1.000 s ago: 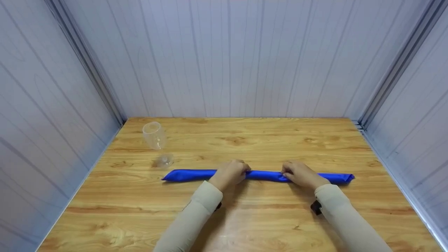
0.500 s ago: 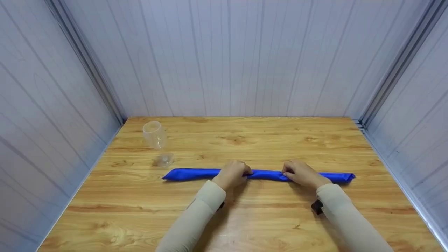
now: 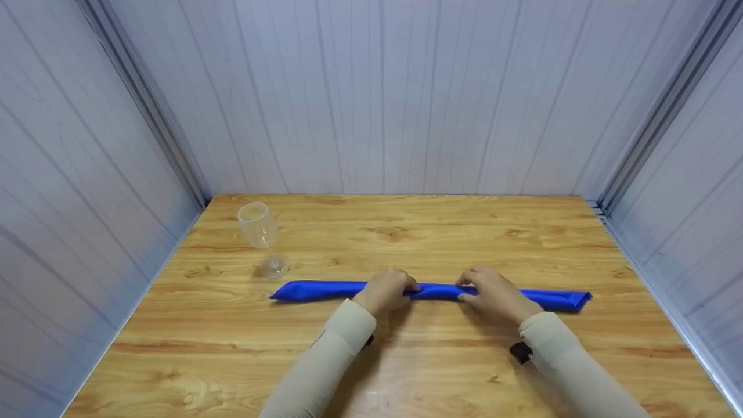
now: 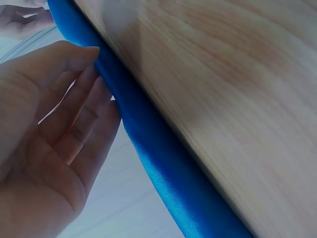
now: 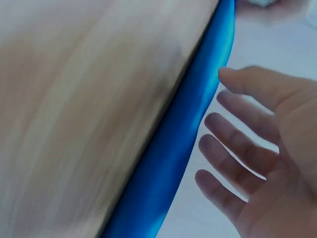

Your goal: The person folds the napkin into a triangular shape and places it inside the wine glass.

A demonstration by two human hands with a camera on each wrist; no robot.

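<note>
A shiny blue cloth (image 3: 441,292), folded into a long narrow strip, lies crosswise on the wooden table (image 3: 232,360). Left of the strip's middle, my left hand (image 3: 383,292) pinches it; the left wrist view has the thumb (image 4: 81,57) on the cloth and the other fingers bent along its far edge. My right hand (image 3: 496,295) sits over the strip right of the middle. Its fingers (image 5: 230,161) are spread and relaxed in the right wrist view, with the thumb tip right at the cloth's edge and nothing gripped.
Behind the cloth's left end stands a clear stemmed glass (image 3: 257,225), upright on its round foot. White panel walls (image 3: 371,98) enclose the table at the back and on both sides.
My right hand has let go of the cloth, its thumb and fingers parting and shifting slightly left. My left hand has slid a little right along the strip.
</note>
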